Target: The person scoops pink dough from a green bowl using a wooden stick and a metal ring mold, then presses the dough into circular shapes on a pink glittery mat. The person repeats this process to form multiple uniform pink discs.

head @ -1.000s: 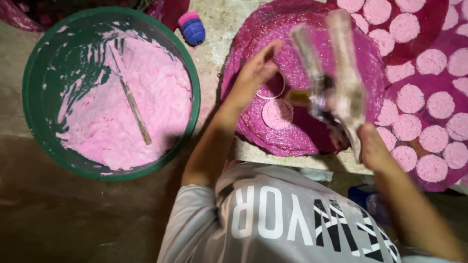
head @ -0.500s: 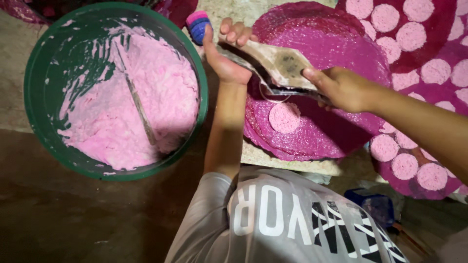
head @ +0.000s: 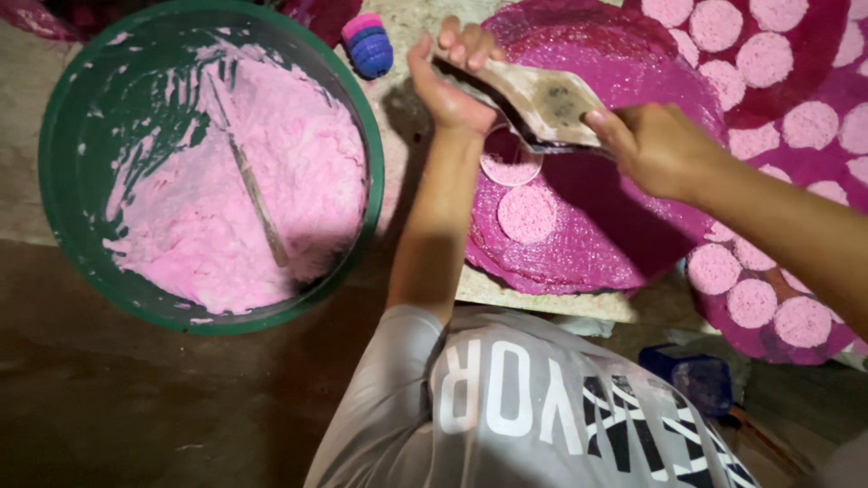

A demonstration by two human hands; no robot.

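The left hand [head: 449, 77] curls its fingers [head: 463, 41] over the far end of a flat, tan press [head: 533, 101], thumb on the near side, closed firmly on it. The right hand [head: 653, 149] clamps the press's other end, fingers folded around the edge and thumb on top. The press hangs tilted between the 2 hands, its upper face stained with a dark, speckled patch.

Directly below the left fingers, a thin ring mould [head: 509, 158] lies on a round magenta mat [head: 615, 217], with a pink disc inside it. Just beyond that, toward the person, a second round pink disc [head: 527, 214] lies flat on the same mat, apart from the ring. The mat rests on a pale slab [head: 542, 303] whose edge shows beneath it.

To the right of the right-hand fingers, another magenta mat [head: 814, 181] carries many round pink discs [head: 752, 303] in rows, none touching.

Left of the left fingers, near them, a small striped object [head: 368, 45] in pink and blue bands stands on the ground. Farther left sits a large green tub [head: 362, 117] of pink paste [head: 262, 172], with a thin stick [head: 253, 194] lying slanted in it and smears on the inner wall.

Near the person's body, below the right hand, a blue package [head: 692, 375] lies in shadow; its shape is unclear.
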